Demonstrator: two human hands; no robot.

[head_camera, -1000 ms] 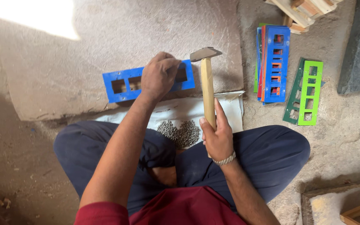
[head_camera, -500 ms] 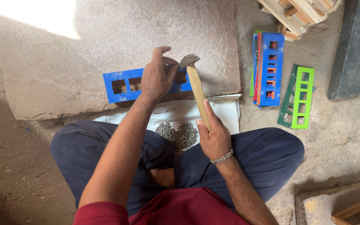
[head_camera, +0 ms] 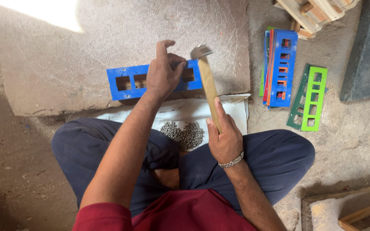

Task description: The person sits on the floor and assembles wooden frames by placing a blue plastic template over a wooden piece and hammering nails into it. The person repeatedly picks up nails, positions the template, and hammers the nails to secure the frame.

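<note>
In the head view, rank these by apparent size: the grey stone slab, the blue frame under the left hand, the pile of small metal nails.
1. Grey stone slab, by far the largest.
2. Blue rectangular frame with cut-out windows, partly hidden by the left hand.
3. Pile of small metal nails, smallest.

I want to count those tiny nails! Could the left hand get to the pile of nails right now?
Probably yes. The pile of nails lies open on the white cloth between the knees, nothing covering it. The left hand is pressing the blue frame just above it.
</note>
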